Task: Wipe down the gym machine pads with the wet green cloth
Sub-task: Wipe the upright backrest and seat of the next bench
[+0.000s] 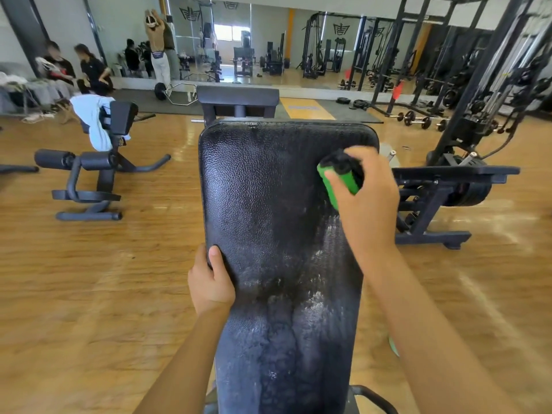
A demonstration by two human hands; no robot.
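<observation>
A back-extension machine (98,174) with a pale towel (92,121) draped over it stands left of the pad (268,204), a plate-loaded machine (442,189) sits close on the right, and dumbbells (418,119) lie beyond. The right hand (367,192) wraps its fingers round the green cloth (340,177) at the pad's upper right edge. The left hand (210,282) grips the pad's left edge, thumb on top. Whitish smears streak the pad. Wooden floor (89,279), mirror wall (268,40), 2 people (92,70) low at far left.
</observation>
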